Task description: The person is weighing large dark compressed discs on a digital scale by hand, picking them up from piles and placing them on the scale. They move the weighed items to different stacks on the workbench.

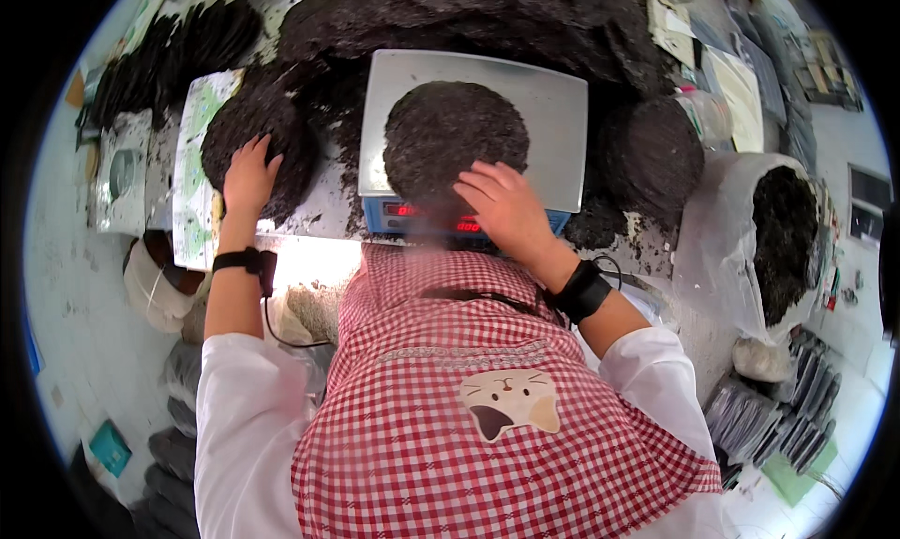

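A dark, rough round cake [441,131] of crumbly, fibrous-looking material lies flat on the steel pan [562,117] of a blue weighing scale [379,222] with a red lit display. My right hand [502,202] reaches over the near edge of this cake, fingers stretched out and resting at its right front side; the thumb is hidden. To the left, a second dark round cake [267,117] sits beside the scale. My left hand [249,178] lies on its near left part with the fingers apart, gripping nothing that I can see.
A large heap of the dark material [469,19] fills the back of the table. Another dark round cake [654,155] stands right of the scale, near a clear plastic jar [708,117]. An open plastic bag [722,230] of dark material is at the far right. Dark crumbs litter the table.
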A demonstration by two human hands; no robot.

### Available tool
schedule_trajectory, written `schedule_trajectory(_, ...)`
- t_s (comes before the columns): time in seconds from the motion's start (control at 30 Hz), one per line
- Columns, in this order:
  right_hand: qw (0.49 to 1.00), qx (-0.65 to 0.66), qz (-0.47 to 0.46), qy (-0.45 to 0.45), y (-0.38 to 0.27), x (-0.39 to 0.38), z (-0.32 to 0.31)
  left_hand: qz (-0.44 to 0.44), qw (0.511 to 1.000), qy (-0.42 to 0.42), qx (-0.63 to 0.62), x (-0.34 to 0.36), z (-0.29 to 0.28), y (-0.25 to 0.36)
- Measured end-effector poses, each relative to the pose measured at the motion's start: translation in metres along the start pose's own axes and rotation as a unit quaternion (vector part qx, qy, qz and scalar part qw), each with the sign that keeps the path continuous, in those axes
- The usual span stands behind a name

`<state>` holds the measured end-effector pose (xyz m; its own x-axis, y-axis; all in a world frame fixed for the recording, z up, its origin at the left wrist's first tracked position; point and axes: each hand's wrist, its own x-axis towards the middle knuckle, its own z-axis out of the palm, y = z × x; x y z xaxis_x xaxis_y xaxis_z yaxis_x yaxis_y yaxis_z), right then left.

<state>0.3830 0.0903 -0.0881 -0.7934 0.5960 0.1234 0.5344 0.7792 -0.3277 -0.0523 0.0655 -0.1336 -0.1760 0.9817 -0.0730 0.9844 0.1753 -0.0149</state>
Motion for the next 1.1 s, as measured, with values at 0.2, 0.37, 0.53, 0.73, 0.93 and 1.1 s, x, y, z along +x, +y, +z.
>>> schedule_trajectory(0.2, 0.831, 0.396, 0.304, 0.245, -0.023, 0.012, -0.059, -0.03, 0.997, -0.009, 0.064, 0.0, -0.004, 0.017)
schedule_trajectory(0.37, 0.636, 0.53, 0.405, 0.387, 0.032, -0.011, 0.006, -0.014, 0.995, -0.087, 0.051, 0.021, -0.012, 0.007)
schedule_trajectory(0.53, 0.633, 0.28, 0.583, 0.426, 0.08, -0.156, 0.043, 0.061, 0.997, 0.029, -0.035, -0.008, -0.059, 0.062)
schedule_trajectory(0.73, 0.612, 0.069, 0.73, 0.296, 0.175, -0.253, 0.108, 0.246, 0.968, 0.012, -0.051, -0.036, -0.119, 0.191)
schedule_trajectory(0.93, 0.587, 0.314, 0.694, 0.276, 0.18, -0.235, 0.093, 0.276, 0.959, 0.011, -0.065, -0.031, -0.141, 0.221)
schedule_trajectory(1.1, 0.425, 0.562, 0.567, 0.427, 0.125, -0.271, 0.047, 0.287, 0.945, -0.01, -0.154, -0.031, -0.151, 0.239)
